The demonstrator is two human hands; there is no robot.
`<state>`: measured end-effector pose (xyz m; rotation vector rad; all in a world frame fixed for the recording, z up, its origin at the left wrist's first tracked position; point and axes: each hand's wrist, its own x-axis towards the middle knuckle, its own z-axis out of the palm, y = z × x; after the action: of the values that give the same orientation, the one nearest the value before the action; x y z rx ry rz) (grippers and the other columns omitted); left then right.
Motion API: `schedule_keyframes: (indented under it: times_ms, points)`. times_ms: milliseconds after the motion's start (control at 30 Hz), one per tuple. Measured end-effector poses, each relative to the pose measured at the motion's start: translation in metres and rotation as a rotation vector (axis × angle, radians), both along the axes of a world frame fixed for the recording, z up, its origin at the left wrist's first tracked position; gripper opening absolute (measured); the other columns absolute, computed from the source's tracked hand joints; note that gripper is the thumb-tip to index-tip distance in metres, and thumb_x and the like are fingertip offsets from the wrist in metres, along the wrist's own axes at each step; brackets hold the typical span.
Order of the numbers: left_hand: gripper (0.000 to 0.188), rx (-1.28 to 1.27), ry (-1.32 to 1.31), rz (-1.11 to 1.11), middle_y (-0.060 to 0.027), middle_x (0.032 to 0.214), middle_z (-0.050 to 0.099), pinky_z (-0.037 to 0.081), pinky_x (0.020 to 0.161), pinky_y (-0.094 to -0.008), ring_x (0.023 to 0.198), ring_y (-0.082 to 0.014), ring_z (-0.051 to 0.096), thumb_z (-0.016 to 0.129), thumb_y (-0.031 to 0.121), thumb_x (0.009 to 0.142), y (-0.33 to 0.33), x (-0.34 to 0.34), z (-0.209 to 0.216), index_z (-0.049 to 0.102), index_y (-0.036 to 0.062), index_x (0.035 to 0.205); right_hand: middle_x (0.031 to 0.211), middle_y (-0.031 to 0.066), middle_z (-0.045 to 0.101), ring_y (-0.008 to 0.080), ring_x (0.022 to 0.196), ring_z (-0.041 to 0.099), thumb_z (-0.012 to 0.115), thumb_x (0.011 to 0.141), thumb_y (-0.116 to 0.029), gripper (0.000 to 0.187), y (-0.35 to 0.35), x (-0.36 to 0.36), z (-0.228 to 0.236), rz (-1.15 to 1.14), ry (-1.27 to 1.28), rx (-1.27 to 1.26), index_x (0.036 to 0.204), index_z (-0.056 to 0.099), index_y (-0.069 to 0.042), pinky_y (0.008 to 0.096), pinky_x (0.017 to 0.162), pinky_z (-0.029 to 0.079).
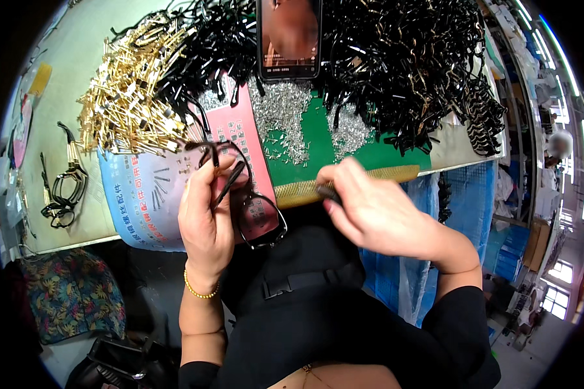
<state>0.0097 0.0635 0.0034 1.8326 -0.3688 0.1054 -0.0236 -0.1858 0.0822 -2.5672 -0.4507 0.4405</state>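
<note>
My left hand (204, 220) is closed around a black eyeglass frame (266, 244), held over the near edge of the table with its rims hanging down toward my lap. One dark temple (229, 185) crosses between my thumb and fingers. To the right, my right hand (376, 211) is pinched on a short dark piece (328, 192), apart from the glasses; most of it is hidden by my fingers, so its kind does not show. Behind both hands, small silver metal parts (284, 120) lie heaped on a green mat (318, 146).
Gold temples (133, 91) are piled at the far left, black temples (409, 71) at the far right. A phone (289, 39) stands between them. More glasses (68, 185) lie at left. A blue printed sheet (133, 220) and a yellowish strip (298, 193) line the front edge.
</note>
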Motion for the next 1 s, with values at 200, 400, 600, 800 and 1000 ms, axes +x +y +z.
schedule_keyframes:
  times_ms: [200, 400, 600, 800, 1000]
  points:
    - [0.032, -0.023, 0.079, -0.113, -0.0166, 0.113, 0.068, 0.053, 0.090, -0.0359, 0.097, -0.0270, 0.070, 0.050, -0.011, 0.096, -0.010, 0.009, -0.002, 0.059, -0.0037, 0.126, 0.095, 0.0149, 0.052, 0.0283, 0.074, 0.067, 0.064, 0.089, -0.010, 0.053, -0.005, 0.002, -0.006, 0.034, -0.140, -0.288, 0.140, 0.055, -0.022, 0.0393, 0.054, 0.054]
    - [0.023, -0.303, 0.109, 0.120, -0.0147, 0.120, 0.066, 0.058, 0.075, -0.0272, 0.094, -0.0171, 0.069, 0.049, 0.013, 0.109, -0.007, 0.011, -0.001, 0.057, -0.0027, 0.123, 0.093, 0.0126, 0.050, 0.0277, 0.066, 0.063, 0.065, 0.091, -0.011, 0.051, -0.002, 0.006, -0.011, 0.018, -0.151, -0.262, 0.140, 0.057, -0.024, 0.0390, 0.053, 0.051]
    - [0.028, -0.352, 0.163, 0.215, -0.0120, 0.110, 0.067, 0.060, 0.065, -0.0248, 0.077, -0.0132, 0.069, 0.054, 0.014, 0.107, -0.003, 0.022, 0.005, 0.057, -0.0047, 0.128, 0.091, 0.0111, 0.049, 0.0269, 0.064, 0.062, 0.064, 0.094, -0.012, 0.048, -0.002, 0.007, -0.014, 0.005, -0.156, -0.233, 0.140, 0.057, -0.024, 0.0391, 0.052, 0.050]
    - [0.026, -0.345, 0.197, 0.167, -0.0127, 0.117, 0.066, 0.060, 0.064, -0.0249, 0.075, -0.0132, 0.070, 0.052, 0.006, 0.107, -0.005, 0.033, 0.006, 0.055, -0.0051, 0.130, 0.091, 0.0114, 0.049, 0.0271, 0.063, 0.062, 0.064, 0.094, -0.013, 0.048, 0.000, 0.006, -0.017, -0.027, -0.170, -0.242, 0.140, 0.057, -0.024, 0.0391, 0.052, 0.050]
    - [0.027, -0.254, 0.273, 0.126, -0.0118, 0.116, 0.065, 0.060, 0.063, -0.0239, 0.073, -0.0120, 0.069, 0.051, 0.004, 0.106, -0.010, 0.050, 0.002, 0.054, -0.0047, 0.132, 0.096, 0.0170, 0.053, 0.0289, 0.061, 0.065, 0.063, 0.089, -0.009, 0.067, 0.007, 0.008, -0.011, 0.046, -0.138, -0.381, 0.151, 0.046, -0.027, 0.0402, 0.051, 0.054]
